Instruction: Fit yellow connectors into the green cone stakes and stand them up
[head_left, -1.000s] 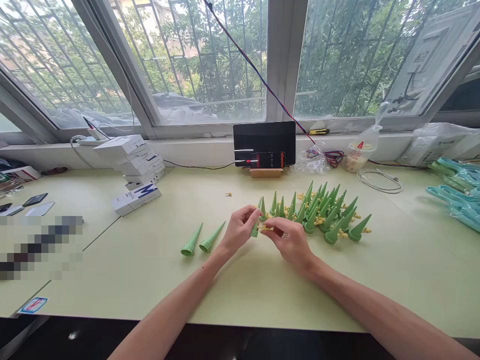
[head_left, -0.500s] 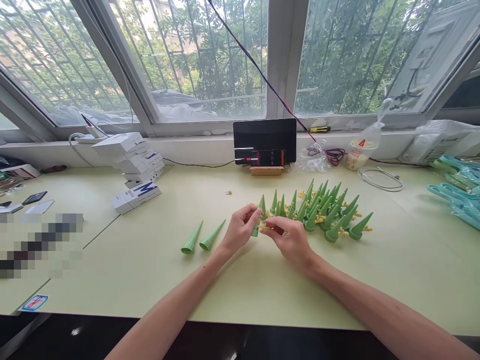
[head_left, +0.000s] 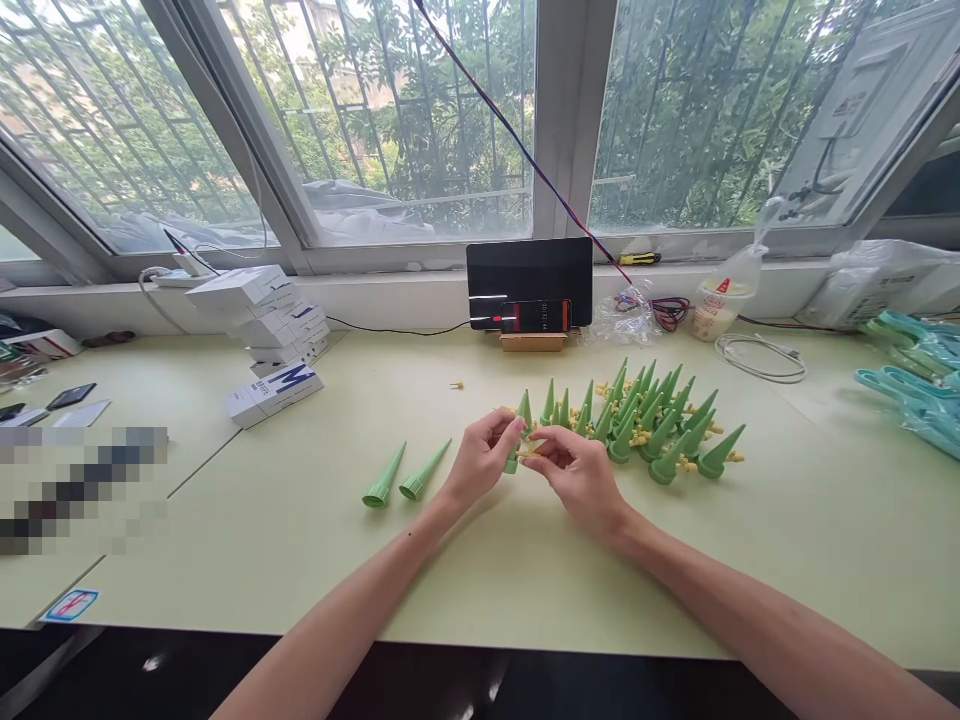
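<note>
- The left hand (head_left: 484, 455) is closed around a green cone (head_left: 511, 466), its wide end showing below the fingers, above the near half of the tabletop (head_left: 517, 570).
- The right hand (head_left: 581, 480) has a pinching grip on a small yellow piece (head_left: 529, 452) just beside that cone; whether the two touch, I cannot tell.
- Seen from the hands, two loose green cones (head_left: 385, 477) lie near 9 o'clock, wide ends towards the viewer.
- At 2 to 3 o'clock, many green cones with yellow pieces (head_left: 660, 425) stand crowded together.
- One loose yellow piece (head_left: 458, 385) lies between 10 and 11 o'clock.
- Between 9 and 10 o'clock, a white box (head_left: 274, 396) shows a large dark-blue "M"; its smaller print is unreadable.
- The stack of white boxes (head_left: 274, 318) behind it, at 10 o'clock, bears print too small to read.
- At 12 o'clock, a phone (head_left: 544, 317) shows sideways digits, seemingly ending in 32:44, before a black screen (head_left: 529, 270).
- At 2 o'clock, a bagged cup (head_left: 718, 312) carries a red mark and illegible lettering.
- At 8 o'clock, a blue-edged sticker (head_left: 72, 605) bears a red sign.
</note>
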